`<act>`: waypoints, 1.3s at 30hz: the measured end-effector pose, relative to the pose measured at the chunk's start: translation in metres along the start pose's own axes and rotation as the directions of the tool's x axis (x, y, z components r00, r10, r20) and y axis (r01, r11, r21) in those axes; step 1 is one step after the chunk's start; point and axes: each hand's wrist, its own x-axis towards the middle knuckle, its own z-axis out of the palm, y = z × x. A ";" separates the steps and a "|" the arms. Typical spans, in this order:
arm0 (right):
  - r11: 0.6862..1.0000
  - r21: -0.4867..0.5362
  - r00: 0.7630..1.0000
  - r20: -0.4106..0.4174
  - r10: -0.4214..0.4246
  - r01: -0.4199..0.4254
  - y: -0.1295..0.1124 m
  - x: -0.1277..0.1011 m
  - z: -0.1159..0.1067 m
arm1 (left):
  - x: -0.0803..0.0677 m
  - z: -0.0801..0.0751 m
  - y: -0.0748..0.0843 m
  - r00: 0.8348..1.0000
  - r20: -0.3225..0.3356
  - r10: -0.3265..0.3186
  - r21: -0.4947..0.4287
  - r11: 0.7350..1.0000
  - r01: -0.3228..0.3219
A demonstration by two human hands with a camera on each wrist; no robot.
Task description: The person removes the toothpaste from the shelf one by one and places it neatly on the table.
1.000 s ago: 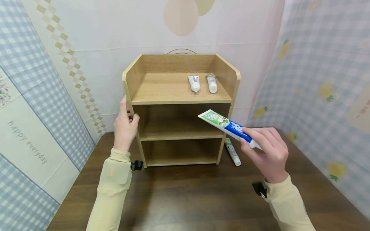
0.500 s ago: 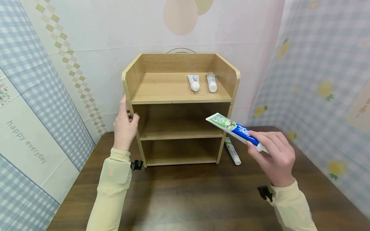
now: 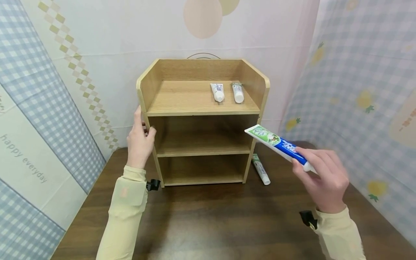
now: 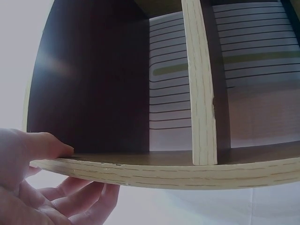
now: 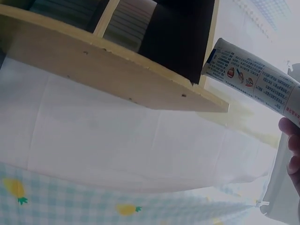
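Note:
My right hand [image 3: 326,177] pinches a green, blue and white toothpaste tube [image 3: 276,142] near its white cap, held in the air to the right of a light-wood shelf unit [image 3: 203,154]. The tube's flat end points up and to the left; its printed back [image 5: 253,75] shows in the right wrist view. My left hand [image 3: 139,144] grips the unit's left side panel, thumb on the inner face and fingers outside, as the left wrist view shows. Two small white tubes, one left [image 3: 218,92] and one right [image 3: 238,92], lie on the top shelf.
Another toothpaste tube [image 3: 261,169] lies on the dark wooden table [image 3: 208,220], beside the unit's lower right side. Two open compartments sit below the top shelf. Patterned cloth [image 3: 351,90] hangs behind and on both sides.
My right hand has moved to the right and slightly down with the toothpaste tube, away from the shelf unit. My left hand keeps its grip on the side panel.

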 end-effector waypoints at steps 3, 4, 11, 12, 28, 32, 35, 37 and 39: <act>1.000 -0.005 1.000 -0.008 0.010 -0.010 0.003 -0.002 -0.003 | 0.000 0.000 0.000 1.000 0.000 0.003 0.000 1.000 -0.003; 1.000 -0.007 1.000 -0.009 0.014 -0.014 0.003 -0.002 -0.004 | 0.001 0.000 0.000 1.000 0.000 0.005 0.001 1.000 -0.005; 0.998 -0.043 0.999 -0.021 0.038 -0.039 0.008 -0.008 -0.011 | 0.002 0.001 -0.001 1.000 -0.002 0.012 0.006 1.000 -0.012; 0.998 -0.052 0.999 -0.020 0.041 -0.042 0.009 -0.009 -0.012 | 0.002 0.001 -0.001 1.000 -0.001 0.011 0.005 1.000 -0.011; 0.984 -0.166 0.997 0.029 0.074 -0.068 0.029 -0.021 -0.029 | 0.001 0.001 0.000 1.000 -0.008 0.002 0.001 1.000 -0.002; 0.980 -0.185 0.996 0.044 0.076 -0.067 0.034 -0.024 -0.031 | 0.001 0.001 -0.001 1.000 -0.010 0.004 0.002 1.000 -0.004; 0.981 -0.185 0.997 0.041 0.071 -0.062 0.038 -0.026 -0.031 | 0.001 0.001 -0.001 1.000 -0.010 0.003 0.003 1.000 -0.003; 0.981 -0.186 0.997 0.043 0.070 -0.060 0.040 -0.027 -0.031 | 0.001 0.002 -0.001 1.000 -0.011 0.003 0.004 1.000 -0.003; 0.980 -0.192 0.996 0.052 0.069 -0.058 0.044 -0.029 -0.031 | 0.001 0.001 -0.001 1.000 -0.010 0.002 0.003 1.000 -0.002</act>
